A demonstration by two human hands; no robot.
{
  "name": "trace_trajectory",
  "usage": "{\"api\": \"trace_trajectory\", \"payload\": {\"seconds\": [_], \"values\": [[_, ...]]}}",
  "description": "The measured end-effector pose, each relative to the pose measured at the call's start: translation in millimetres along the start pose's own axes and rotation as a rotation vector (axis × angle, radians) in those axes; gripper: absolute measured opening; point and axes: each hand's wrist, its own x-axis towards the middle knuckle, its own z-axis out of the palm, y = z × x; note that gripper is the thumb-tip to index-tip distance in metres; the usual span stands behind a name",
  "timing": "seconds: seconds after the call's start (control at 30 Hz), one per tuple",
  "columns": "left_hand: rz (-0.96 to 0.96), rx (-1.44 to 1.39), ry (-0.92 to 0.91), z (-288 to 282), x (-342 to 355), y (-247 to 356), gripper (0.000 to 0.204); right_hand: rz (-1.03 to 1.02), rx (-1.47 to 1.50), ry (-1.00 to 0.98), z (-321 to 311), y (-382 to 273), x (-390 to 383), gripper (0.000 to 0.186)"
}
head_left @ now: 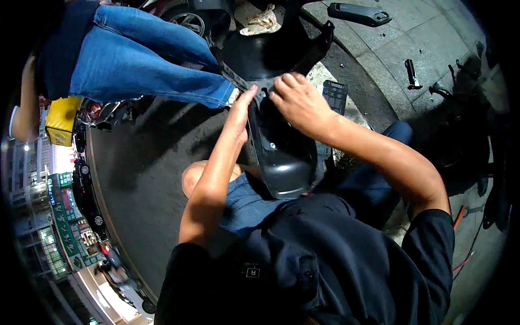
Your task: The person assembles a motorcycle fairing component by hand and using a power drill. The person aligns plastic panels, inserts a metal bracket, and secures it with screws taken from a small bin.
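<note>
A large black plastic scooter panel (284,168) rests against my lap, its narrow trough end toward me and its wide curved part stretching away. My left hand (242,115) is closed along the panel's left edge, thumb near the rim. Over the panel's middle, my right hand (300,103) has its fingers curled down against the surface. Whatever those fingers pinch, if anything, is hidden beneath them. A small shiny round spot (272,145) shows on the panel below my hands. Just right of the panel lies a black gridded plastic part (335,95).
A person in blue jeans (141,54) stands close at the left. On the paving at the far right lie a long dark cover (360,14) and a small black part (413,74). A crumpled pale cloth (262,23) sits beyond the panel. Cars are parked along the left.
</note>
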Motion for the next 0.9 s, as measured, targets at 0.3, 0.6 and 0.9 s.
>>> {"api": "trace_trajectory", "payload": {"seconds": [0.3,0.6,0.9], "values": [[0.003,0.057,0.037,2,-4,11,0.019,0.107,0.007,0.000,50,-5,15,0.060],[-0.003,0.091,0.085,-5,-9,11,0.020,0.131,0.045,-0.153,49,-9,24,0.072],[-0.040,0.052,0.115,-2,-7,20,0.020,0.111,0.169,-0.255,45,-1,33,0.066]]}}
